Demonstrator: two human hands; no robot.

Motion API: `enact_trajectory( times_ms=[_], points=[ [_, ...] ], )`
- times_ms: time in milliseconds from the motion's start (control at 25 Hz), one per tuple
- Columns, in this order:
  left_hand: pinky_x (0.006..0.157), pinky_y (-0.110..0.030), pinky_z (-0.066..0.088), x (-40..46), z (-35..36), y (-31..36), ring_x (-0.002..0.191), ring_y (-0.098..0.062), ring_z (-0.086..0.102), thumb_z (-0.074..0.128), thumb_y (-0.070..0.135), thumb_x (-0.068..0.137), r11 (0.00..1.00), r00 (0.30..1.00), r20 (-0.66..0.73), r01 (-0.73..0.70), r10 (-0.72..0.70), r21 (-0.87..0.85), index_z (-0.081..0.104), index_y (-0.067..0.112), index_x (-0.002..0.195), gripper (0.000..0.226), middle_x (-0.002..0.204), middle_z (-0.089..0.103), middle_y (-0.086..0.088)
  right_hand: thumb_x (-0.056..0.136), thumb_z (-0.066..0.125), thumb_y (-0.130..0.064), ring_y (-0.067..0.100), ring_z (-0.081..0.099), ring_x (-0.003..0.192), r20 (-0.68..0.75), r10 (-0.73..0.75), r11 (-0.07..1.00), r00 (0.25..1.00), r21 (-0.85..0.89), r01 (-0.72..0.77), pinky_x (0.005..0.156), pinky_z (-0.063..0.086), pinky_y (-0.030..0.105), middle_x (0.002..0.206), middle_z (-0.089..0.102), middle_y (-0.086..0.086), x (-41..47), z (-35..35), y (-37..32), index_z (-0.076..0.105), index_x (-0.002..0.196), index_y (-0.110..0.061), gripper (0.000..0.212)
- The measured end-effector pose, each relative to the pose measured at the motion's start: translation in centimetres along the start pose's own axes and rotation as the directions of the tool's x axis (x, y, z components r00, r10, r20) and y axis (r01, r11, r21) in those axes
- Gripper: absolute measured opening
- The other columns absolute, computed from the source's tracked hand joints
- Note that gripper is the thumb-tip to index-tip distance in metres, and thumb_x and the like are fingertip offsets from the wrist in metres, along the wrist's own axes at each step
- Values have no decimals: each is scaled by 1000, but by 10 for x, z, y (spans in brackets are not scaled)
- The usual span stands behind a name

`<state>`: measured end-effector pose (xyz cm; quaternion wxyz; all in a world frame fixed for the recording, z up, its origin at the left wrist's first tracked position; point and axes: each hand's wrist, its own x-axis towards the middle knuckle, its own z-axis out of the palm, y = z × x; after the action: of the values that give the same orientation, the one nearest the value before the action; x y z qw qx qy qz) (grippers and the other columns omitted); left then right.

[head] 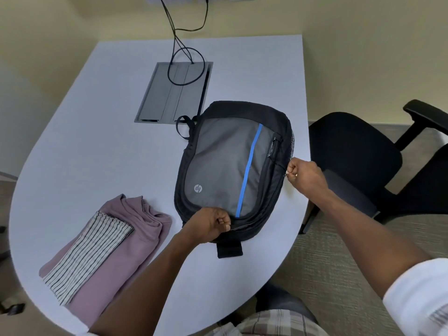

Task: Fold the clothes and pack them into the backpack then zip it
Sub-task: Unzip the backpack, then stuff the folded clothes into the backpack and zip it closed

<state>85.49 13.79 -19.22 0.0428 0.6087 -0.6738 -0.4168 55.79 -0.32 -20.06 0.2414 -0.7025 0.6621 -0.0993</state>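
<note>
A black and grey backpack [225, 163] with a blue stripe lies flat on the table, front face up. My left hand [209, 225] grips its near bottom edge with curled fingers. At the backpack's right side, my right hand [304, 177] pinches a small zipper pull. To the left lie the folded clothes: a mauve garment [135, 241] with a black-and-white striped cloth [89, 255] folded on top of it. Both clothes sit outside the backpack.
The pale rounded table [97, 146] has a grey cable hatch [173, 93] at the back with black cables [184, 57] running up to the wall. A black office chair [363, 163] stands right of the table, close to my right hand.
</note>
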Motion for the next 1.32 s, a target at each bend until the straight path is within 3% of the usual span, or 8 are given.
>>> enact_trajectory(
  times_ms=[200,360,480,600,720,960,1200,1320],
  points=[
    [68,-12,45,4,-7,3,63,0,56,71,19,86,999,996,78,33,-30,-41,65,26,72,17,68,63,16,84,62,-14,22,63,70,29,-10,1000,1000,30,9,62,53,32,77,65,-3,8,1,1,59,83,-22,8],
    [65,-12,43,-5,2,2,66,-3,57,69,21,85,993,993,-3,114,-114,-20,67,20,78,7,76,68,6,83,69,-18,16,63,77,111,-22,984,994,176,2,74,53,33,91,66,-6,3,7,11,62,96,-21,15],
    [60,-10,38,-12,10,0,62,-3,54,68,23,86,993,990,-81,118,-117,4,60,27,74,15,71,62,12,85,69,-16,17,58,83,-17,-34,981,999,192,36,75,46,31,104,60,-4,-12,16,7,61,108,-17,24],
    [63,-14,39,-17,14,-3,67,-4,55,68,23,86,996,989,-118,93,-91,4,60,28,76,14,76,59,13,89,61,-10,16,56,82,-172,-52,974,984,207,88,71,46,31,103,56,-4,-41,26,-18,60,109,-17,22],
    [72,-20,44,-29,15,-13,81,-7,58,67,23,88,999,978,-204,50,-46,16,66,24,87,2,91,63,10,88,58,-3,13,55,79,-207,-152,947,967,249,202,71,48,30,97,57,-5,-71,42,-52,61,104,-17,21],
    [75,-22,44,-81,-7,-85,85,-7,58,61,22,91,999,919,-392,-33,37,17,70,21,93,10,94,67,6,85,57,5,14,56,75,-323,-187,894,928,335,297,74,48,26,93,58,-4,-116,82,-138,63,97,-12,22],
    [84,-40,50,-157,-51,-185,89,-20,63,47,19,90,988,877,-466,-59,119,141,72,16,96,26,96,72,-4,85,58,0,13,60,75,-216,-111,865,970,460,201,75,52,31,95,60,-3,-169,155,-244,63,97,-13,18],
    [84,-34,50,-188,-76,-225,97,-18,58,59,15,85,995,843,-533,-16,64,94,72,22,99,20,103,69,3,84,59,-3,12,59,81,-101,-61,854,993,510,104,77,52,33,101,58,-4,-191,194,-285,60,100,-18,22]
  ],
)
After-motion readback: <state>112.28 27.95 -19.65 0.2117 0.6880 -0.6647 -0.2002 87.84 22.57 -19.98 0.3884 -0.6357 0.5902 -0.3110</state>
